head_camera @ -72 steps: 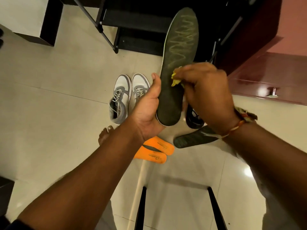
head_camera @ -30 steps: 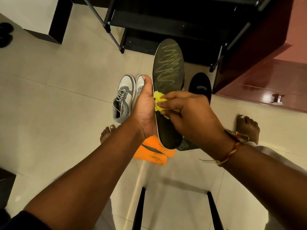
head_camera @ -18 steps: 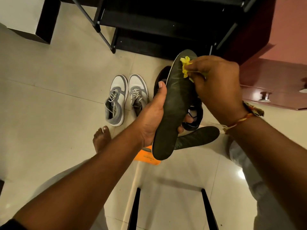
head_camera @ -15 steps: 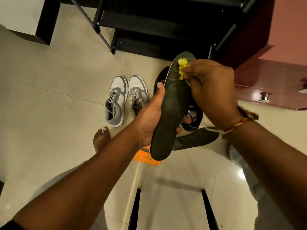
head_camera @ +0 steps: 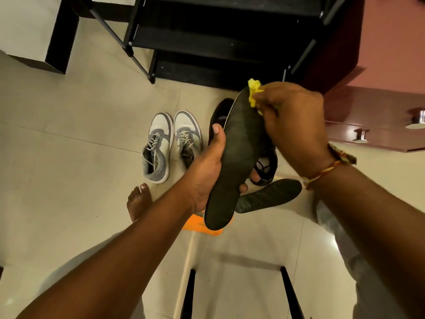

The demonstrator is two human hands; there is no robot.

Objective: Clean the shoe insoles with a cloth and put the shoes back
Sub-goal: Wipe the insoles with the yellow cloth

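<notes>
A: Holds what, where?
B: Grips the dark insole (head_camera: 239, 153) by its lower half in the left hand (head_camera: 207, 171); pinches a crumpled yellow cloth (head_camera: 253, 93) against its toe end with the right hand (head_camera: 294, 120).
A: Looks how?
B: Matte, flat, elongated.

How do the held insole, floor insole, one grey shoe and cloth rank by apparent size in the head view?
1. held insole, though nearest the camera.
2. grey shoe and floor insole: alike; insole partly hidden.
3. cloth, mostly inside the right hand.
</notes>
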